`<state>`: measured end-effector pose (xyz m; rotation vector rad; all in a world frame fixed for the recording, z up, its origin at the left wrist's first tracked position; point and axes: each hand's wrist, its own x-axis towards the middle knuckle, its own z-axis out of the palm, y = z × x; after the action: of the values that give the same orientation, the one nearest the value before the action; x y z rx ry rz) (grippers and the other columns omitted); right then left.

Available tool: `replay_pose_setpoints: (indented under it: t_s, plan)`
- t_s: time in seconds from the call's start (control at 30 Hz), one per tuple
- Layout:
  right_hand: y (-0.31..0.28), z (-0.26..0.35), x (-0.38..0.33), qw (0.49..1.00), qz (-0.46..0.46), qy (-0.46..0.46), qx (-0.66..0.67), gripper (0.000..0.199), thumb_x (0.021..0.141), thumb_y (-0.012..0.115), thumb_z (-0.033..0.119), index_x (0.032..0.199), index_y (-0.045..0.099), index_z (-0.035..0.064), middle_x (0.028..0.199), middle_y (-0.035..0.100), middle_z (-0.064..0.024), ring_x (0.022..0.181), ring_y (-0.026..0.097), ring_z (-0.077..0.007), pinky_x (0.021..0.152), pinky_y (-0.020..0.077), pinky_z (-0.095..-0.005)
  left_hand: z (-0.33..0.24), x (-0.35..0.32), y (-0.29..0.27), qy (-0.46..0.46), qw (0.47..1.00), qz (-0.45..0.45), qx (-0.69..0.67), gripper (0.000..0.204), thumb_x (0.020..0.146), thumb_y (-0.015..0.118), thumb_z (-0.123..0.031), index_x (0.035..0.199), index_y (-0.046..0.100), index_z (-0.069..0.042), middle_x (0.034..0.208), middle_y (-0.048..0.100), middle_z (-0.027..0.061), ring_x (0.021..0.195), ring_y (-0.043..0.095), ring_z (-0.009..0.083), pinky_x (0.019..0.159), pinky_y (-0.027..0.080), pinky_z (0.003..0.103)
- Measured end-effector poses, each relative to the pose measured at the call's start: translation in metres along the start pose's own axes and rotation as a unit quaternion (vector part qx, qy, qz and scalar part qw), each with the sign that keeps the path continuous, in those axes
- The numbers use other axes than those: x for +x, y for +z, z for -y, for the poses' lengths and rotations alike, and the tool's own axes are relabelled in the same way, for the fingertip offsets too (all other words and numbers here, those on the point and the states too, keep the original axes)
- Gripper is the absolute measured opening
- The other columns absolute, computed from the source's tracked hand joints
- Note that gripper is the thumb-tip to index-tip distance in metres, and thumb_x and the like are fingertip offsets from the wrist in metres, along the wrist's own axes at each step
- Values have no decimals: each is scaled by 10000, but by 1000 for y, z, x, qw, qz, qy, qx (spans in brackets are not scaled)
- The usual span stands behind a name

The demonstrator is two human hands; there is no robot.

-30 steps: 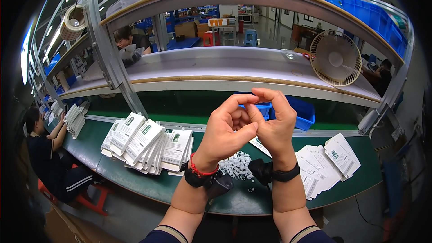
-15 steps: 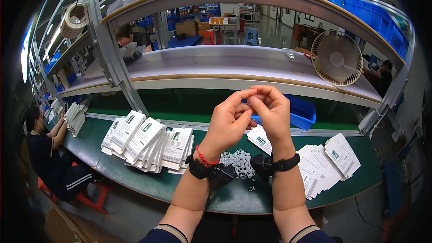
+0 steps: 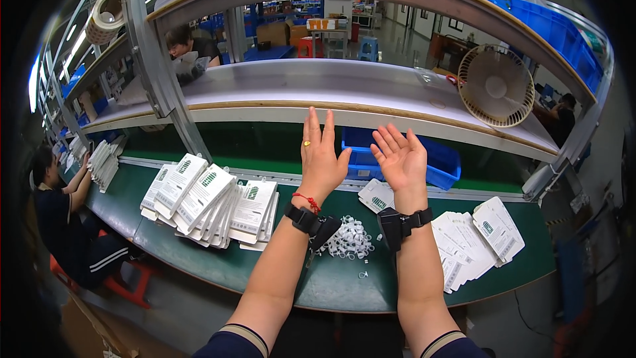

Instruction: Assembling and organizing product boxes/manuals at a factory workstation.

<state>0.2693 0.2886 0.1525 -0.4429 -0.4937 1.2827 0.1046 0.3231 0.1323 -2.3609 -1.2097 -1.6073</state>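
Both of my hands are raised over the green workbench [image 3: 358,288], apart from each other and holding nothing. My left hand [image 3: 323,159] shows its back, fingers stretched out, with a ring on one finger. My right hand [image 3: 403,159] has its palm turned up and fingers spread, in front of a blue bin [image 3: 445,162]. Below and between my wrists lies a heap of small white plastic loops [image 3: 352,238]. Close to my right wrist is a white printed card packet [image 3: 375,196], partly hidden by that hand.
Stacked white packets [image 3: 209,192] stand left of my left arm; fanned packets [image 3: 464,242] lie right of my right arm. A shelf [image 3: 265,89] crosses behind, carrying a round fan cover [image 3: 495,86]. A co-worker [image 3: 66,219] sits at the far left.
My hands were together with fingertips meeting; now they have parted and the fingers have spread. The right palm has turned upward. The view has shifted slightly.
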Motion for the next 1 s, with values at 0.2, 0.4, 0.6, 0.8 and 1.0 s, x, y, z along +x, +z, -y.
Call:
replay_pose_setpoints:
  t_s: [0.2,0.4,0.6,0.8,1.0]
  plan:
    - [8,0,-7,999,27,-10,22,684,931,407,397,1387,187,-64,1416,263,-248,1322,280,-325,1007,320,-462,10,-4,1,-14,992,110,56,789,761,677,-179,1419,257,-66,1502,106,183,1383,117,370,1066,196,543]
    - [15,5,-15,993,105,-10,56,797,923,409,448,1434,-8,0,1467,49,-287,1381,115,-357,1074,221,-498,16,0,-8,-14,989,141,51,790,755,685,-214,1419,274,-91,1507,107,174,1383,131,363,1051,226,541]
    - [11,1,-15,991,99,-47,-71,827,903,443,495,1444,38,18,1442,170,-291,1357,196,-364,1053,240,-496,16,0,-14,-22,983,173,57,772,737,705,-187,1398,316,-95,1514,83,147,1392,112,331,1066,204,548]
    - [9,-13,-10,671,-74,-400,-620,769,765,671,177,1384,271,-38,1367,344,-295,1299,325,-384,1045,289,-410,17,-3,-12,-2,974,187,130,822,728,719,-208,1421,280,-144,1523,36,129,1402,68,313,1059,188,575]
    - [-19,-20,2,476,-40,-423,-770,772,747,668,166,1391,280,-14,1449,204,-277,1362,182,-399,1056,253,-470,19,-5,-12,-1,974,187,128,855,715,732,-203,1428,261,-165,1523,39,125,1403,61,309,1057,180,590]
